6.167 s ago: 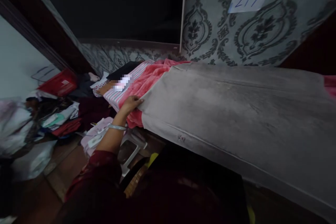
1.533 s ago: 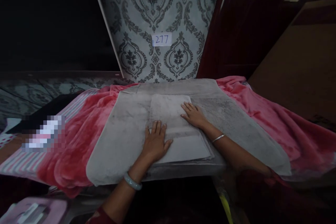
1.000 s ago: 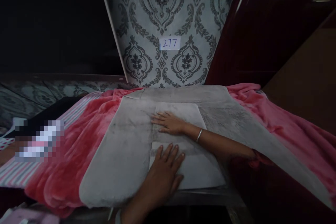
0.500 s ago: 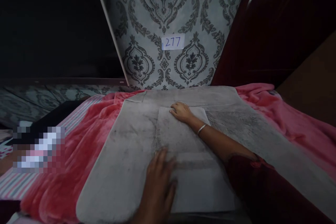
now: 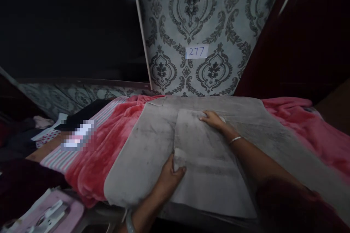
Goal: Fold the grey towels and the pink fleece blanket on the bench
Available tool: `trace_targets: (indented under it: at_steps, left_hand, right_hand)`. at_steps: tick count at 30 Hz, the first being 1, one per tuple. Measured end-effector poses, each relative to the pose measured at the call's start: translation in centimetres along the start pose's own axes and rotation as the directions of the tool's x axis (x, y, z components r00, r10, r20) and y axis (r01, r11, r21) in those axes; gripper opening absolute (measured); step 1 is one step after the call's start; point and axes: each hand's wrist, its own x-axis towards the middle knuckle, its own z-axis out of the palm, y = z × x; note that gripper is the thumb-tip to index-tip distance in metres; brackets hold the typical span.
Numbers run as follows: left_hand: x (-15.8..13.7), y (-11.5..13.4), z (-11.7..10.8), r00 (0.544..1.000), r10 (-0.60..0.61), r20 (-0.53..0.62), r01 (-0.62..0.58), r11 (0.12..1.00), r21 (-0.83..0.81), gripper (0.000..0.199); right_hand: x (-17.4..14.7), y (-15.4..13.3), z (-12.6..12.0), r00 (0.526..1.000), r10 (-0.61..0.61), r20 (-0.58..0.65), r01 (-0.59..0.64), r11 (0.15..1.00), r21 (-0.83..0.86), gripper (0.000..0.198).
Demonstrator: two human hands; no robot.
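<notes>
A folded grey plush cloth point(image 5: 202, 138) lies flat on a larger grey cloth point(image 5: 136, 164). At its left edge is my left hand point(image 5: 171, 174), closed on the edge with the thumb on top and the other fingers partly hidden. My right hand point(image 5: 214, 120) is at the far end of the folded cloth, near its far right corner. Its fingers are curled in on the fabric, and a pale bit of the cloth shows just behind the hand. A wider band crosses the near part of the folded cloth.
A red plush blanket point(image 5: 109, 142) lies under the grey cloth, with a striped sheet point(image 5: 53, 158) to the left. Behind stand a dark screen point(image 5: 68, 29) and a patterned wall with a paper label point(image 5: 197, 51). A pink item point(image 5: 68, 211) sits at the lower left.
My left hand has come down onto the left edge of the folded cloth and gripped it. My right hand stays at the far end, its fingers now curled on the fabric. The view has turned left.
</notes>
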Motion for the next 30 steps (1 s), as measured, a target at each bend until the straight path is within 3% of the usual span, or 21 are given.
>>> trace_targets:
  at_steps: [3, 6, 8, 11, 14, 17, 20, 23, 25, 28, 30]
  left_hand:
    - [-0.9, 1.6, 1.0, 0.993, 0.119, 0.006, -0.119, 0.992, 0.046, 0.04]
    - [-2.2, 5.0, 1.4, 0.979, 0.195, 0.058, -0.197, 0.98, 0.031, 0.038]
    - [-3.1, 7.7, 0.6, 0.975, 0.211, 0.074, -0.212, 0.977, 0.001, 0.041]
    - [-4.3, 10.6, -2.7, 0.982, 0.19, 0.012, -0.19, 0.982, -0.019, 0.053]
    - [-4.3, 10.0, -8.0, 0.991, 0.076, -0.111, -0.077, 0.997, -0.006, 0.073]
    - [-3.3, 6.1, -13.3, 0.97, -0.038, -0.241, 0.059, 0.995, 0.081, 0.078]
    - [-2.1, 2.1, -16.9, 0.953, -0.029, -0.303, 0.109, 0.961, 0.254, 0.068]
    - [-1.3, 1.1, -18.1, 0.95, 0.098, -0.297, 0.098, 0.808, 0.581, 0.062]
    - [-0.7, 1.7, -17.3, 0.941, 0.253, -0.225, 0.039, 0.579, 0.815, 0.058]
    - [0.3, 2.0, -13.2, 0.916, 0.393, 0.08, -0.202, 0.278, 0.939, 0.053]
    - [0.4, 0.9, -9.4, 0.878, 0.364, 0.311, -0.396, 0.187, 0.899, 0.058]
  right_hand:
    - [-1.6, 0.5, -1.2, 0.97, -0.007, -0.245, 0.039, 0.991, 0.127, 0.023]
    - [-2.1, 0.4, -5.2, 0.909, -0.059, -0.412, 0.144, 0.973, 0.178, 0.027]
    - [-1.3, -0.9, -8.4, 0.879, -0.102, -0.466, 0.194, 0.969, 0.154, 0.029]
    - [1.5, -5.0, -10.6, 0.895, -0.175, -0.41, 0.238, 0.965, 0.107, 0.033]
    - [4.4, -10.2, -6.9, 0.937, -0.225, -0.267, 0.246, 0.968, 0.051, 0.04]
    - [5.3, -14.4, 0.8, 0.984, -0.134, -0.116, 0.122, 0.987, -0.107, 0.049]
    - [4.4, -15.8, 7.1, 0.996, -0.068, 0.066, 0.081, 0.971, -0.224, 0.054]
    - [3.8, -15.3, 8.5, 0.98, -0.035, 0.195, 0.083, 0.966, -0.246, 0.058]
    - [3.5, -14.9, 7.8, 0.976, -0.029, 0.217, 0.087, 0.961, -0.264, 0.061]
    - [2.5, -14.7, 7.1, 0.965, -0.164, 0.206, 0.22, 0.933, -0.285, 0.06]
    - [1.6, -14.5, 7.4, 0.934, -0.265, 0.24, 0.327, 0.904, -0.275, 0.058]
